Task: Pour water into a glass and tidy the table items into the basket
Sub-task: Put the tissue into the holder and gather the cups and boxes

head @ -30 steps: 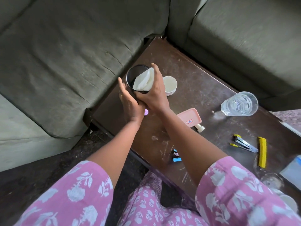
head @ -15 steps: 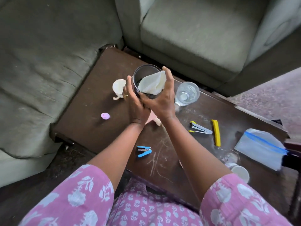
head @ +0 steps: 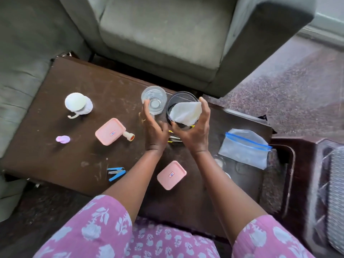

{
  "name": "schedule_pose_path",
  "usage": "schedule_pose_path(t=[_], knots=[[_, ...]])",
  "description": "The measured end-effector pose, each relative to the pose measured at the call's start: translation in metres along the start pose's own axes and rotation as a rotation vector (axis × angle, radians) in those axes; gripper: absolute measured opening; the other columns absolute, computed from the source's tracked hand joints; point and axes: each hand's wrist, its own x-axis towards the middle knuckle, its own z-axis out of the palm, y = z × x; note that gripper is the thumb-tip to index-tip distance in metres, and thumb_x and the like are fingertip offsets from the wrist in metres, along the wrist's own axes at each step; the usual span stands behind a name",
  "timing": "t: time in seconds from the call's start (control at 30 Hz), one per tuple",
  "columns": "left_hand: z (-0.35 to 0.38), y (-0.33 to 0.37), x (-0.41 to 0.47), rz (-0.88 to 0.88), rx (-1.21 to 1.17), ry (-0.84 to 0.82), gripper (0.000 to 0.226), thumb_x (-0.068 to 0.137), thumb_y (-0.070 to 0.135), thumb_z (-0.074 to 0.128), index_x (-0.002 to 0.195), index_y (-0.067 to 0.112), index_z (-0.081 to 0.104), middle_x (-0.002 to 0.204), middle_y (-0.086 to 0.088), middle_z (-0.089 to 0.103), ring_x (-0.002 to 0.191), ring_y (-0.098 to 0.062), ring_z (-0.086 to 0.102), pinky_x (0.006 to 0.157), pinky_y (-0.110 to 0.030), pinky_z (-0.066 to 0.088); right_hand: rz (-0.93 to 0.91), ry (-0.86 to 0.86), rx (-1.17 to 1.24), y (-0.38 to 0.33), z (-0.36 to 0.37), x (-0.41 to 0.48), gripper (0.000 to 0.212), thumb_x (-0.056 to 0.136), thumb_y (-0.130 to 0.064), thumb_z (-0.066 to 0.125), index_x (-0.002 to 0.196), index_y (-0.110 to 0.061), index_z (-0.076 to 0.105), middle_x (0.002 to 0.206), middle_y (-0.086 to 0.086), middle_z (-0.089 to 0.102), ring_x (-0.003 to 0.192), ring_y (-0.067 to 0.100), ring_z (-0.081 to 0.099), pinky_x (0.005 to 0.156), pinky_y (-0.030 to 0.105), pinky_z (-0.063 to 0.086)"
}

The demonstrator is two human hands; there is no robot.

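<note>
A round black mesh basket (head: 178, 95) with a white cloth (head: 186, 113) in it is held above the dark wooden table (head: 93, 86). My right hand (head: 195, 135) grips it from below and from the right side. My left hand (head: 154, 131) is just left of the basket, fingers spread, with its fingertips by the clear glass of water (head: 154, 99) standing on the table. A yellow stapler (head: 175, 139) lies mostly hidden under my hands.
On the table lie two pink boxes (head: 109, 131) (head: 171, 175), a blue stapler (head: 116, 173), a white cup (head: 78, 105), a small purple piece (head: 63, 139) and a zip bag (head: 243, 148). Grey sofas (head: 158, 34) border the far and left sides.
The basket has moved right across the table, from near the white cup to the right of the glass. My left hand has come off the basket.
</note>
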Motion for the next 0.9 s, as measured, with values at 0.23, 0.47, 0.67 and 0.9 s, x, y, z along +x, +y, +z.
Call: schedule_pose_path(t=[0.23,0.47,0.67,0.9], knots=[[0.007,-0.010,0.019,-0.132,0.234,-0.058,0.084,0.071,0.001,0.059,0.142,-0.003,0.013,0.150,-0.022,0.017,0.136,-0.036,0.026,0.108,-0.023,0.015,0.142,-0.056,-0.017,0.035,0.005,0.004,0.093,0.059,-0.009,0.082,0.135,0.000,0.030,0.132,0.018,0.041,0.119,0.012,0.036,0.100,0.000,0.021],[0.010,-0.023,0.042,-0.277,0.268,-0.166,0.097,0.073,0.016,0.072,0.144,0.002,0.007,0.152,-0.018,0.011,0.137,-0.034,0.022,0.106,-0.024,0.018,0.268,-0.047,0.018,0.044,0.031,0.011,0.093,0.060,-0.012,0.080,0.137,-0.008,0.027,0.135,0.012,0.042,0.115,0.015,0.044,0.094,0.004,0.030],[0.013,-0.025,0.055,-0.337,0.259,-0.183,0.099,0.074,0.026,0.073,0.145,0.007,0.006,0.149,-0.017,0.026,0.137,-0.030,0.026,0.107,-0.029,0.023,0.281,-0.037,0.001,0.048,0.047,0.014,0.093,0.060,-0.009,0.080,0.137,-0.004,0.027,0.135,0.014,0.039,0.117,0.013,0.039,0.094,-0.005,0.021],[0.012,-0.028,0.061,-0.347,0.270,-0.210,0.098,0.072,0.026,0.075,0.145,0.011,0.011,0.149,-0.017,0.025,0.135,-0.030,0.028,0.106,-0.035,0.028,0.292,0.009,-0.047,0.044,0.054,0.022,0.092,0.058,-0.012,0.083,0.135,-0.001,0.034,0.131,0.017,0.039,0.121,0.024,0.042,0.096,0.009,0.025]])
